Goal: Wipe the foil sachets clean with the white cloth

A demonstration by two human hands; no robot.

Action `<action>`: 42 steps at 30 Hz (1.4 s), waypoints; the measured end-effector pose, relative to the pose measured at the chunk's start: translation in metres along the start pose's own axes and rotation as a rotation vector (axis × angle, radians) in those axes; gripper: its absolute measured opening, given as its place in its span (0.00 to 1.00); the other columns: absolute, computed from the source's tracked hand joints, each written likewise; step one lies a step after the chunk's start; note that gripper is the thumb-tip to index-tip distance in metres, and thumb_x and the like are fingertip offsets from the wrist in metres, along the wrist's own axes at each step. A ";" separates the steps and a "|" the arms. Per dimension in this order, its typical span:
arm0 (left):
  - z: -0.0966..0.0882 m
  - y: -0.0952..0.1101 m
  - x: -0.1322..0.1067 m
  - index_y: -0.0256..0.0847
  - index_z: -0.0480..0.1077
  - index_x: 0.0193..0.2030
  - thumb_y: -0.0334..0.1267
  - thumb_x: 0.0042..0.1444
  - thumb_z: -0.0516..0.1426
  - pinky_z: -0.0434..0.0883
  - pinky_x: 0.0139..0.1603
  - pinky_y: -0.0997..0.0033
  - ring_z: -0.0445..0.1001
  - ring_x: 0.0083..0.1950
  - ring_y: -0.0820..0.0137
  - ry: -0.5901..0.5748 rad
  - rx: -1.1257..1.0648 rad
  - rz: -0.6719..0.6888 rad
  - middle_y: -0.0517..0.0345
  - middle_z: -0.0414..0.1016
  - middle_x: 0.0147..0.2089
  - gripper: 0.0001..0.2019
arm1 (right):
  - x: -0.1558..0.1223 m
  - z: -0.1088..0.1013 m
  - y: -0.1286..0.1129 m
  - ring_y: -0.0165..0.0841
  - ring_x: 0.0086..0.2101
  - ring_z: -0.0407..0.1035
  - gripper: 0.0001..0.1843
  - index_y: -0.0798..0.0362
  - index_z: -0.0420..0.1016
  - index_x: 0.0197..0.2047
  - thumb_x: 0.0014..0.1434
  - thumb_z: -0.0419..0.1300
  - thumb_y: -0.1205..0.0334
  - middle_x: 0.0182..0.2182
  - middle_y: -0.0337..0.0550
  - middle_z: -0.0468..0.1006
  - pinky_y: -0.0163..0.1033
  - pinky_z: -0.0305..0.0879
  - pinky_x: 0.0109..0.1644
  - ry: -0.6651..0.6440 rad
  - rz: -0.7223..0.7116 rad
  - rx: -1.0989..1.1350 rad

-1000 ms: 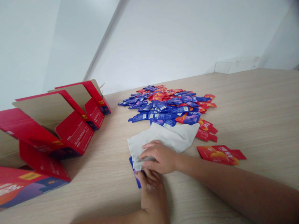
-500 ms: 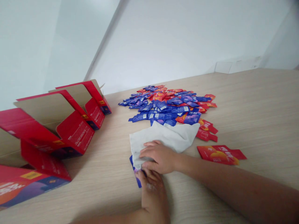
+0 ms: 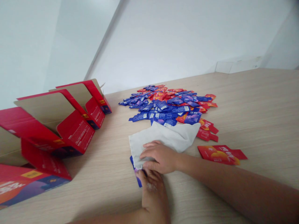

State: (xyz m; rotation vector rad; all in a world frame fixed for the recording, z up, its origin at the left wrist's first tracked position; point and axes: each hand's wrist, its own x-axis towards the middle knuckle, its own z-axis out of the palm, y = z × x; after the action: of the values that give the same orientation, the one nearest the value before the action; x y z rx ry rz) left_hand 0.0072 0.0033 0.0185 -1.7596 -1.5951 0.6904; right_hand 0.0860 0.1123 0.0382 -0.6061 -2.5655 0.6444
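Note:
My right hand [image 3: 161,158] presses a folded white cloth [image 3: 165,137] from above, its fingers wrapped over the cloth. The cloth covers the upper part of a blue sachet [image 3: 136,175], and only its left edge and lower end show. My left hand [image 3: 153,194] sits below, pinching that sachet's lower part against the cloth. Just beyond the cloth lies a heap of blue and red sachets [image 3: 167,104]. Several loose red sachets [image 3: 218,154] lie to the right of my right hand.
Several opened red cardboard cartons [image 3: 77,133] stand along the left of the light wood table [image 3: 257,124], with their tan inner sides showing. A white wall [image 3: 177,40] rises behind the table.
The cloth's left edge has shifted slightly right over the blue sachet, and the view has drifted a little. Both hands keep their hold.

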 end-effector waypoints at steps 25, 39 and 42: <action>-0.007 -0.006 0.001 0.18 0.71 0.51 0.21 0.54 0.46 0.71 0.54 0.52 0.78 0.47 0.52 -0.036 -0.077 0.032 0.23 0.75 0.47 0.21 | 0.000 0.002 0.001 0.43 0.62 0.56 0.20 0.48 0.72 0.54 0.64 0.53 0.50 0.53 0.42 0.75 0.52 0.45 0.63 -0.016 0.007 -0.035; -0.009 -0.006 0.001 0.20 0.71 0.52 0.21 0.53 0.45 0.72 0.53 0.53 0.77 0.47 0.51 -0.046 -0.032 0.046 0.23 0.73 0.49 0.22 | 0.000 0.002 0.001 0.41 0.58 0.61 0.18 0.49 0.75 0.51 0.63 0.53 0.51 0.48 0.45 0.78 0.51 0.46 0.62 0.031 0.011 0.004; -0.009 -0.007 0.001 0.21 0.71 0.51 0.21 0.53 0.44 0.72 0.53 0.54 0.78 0.45 0.52 -0.046 -0.030 0.057 0.26 0.75 0.47 0.22 | 0.000 0.001 0.000 0.42 0.61 0.58 0.19 0.48 0.73 0.53 0.63 0.53 0.50 0.52 0.43 0.76 0.52 0.44 0.63 -0.012 0.014 -0.009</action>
State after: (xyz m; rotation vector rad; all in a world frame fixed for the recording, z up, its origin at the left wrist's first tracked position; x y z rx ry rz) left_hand 0.0099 0.0036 0.0299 -1.8289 -1.5991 0.7426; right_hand 0.0857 0.1118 0.0375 -0.6262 -2.5783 0.6433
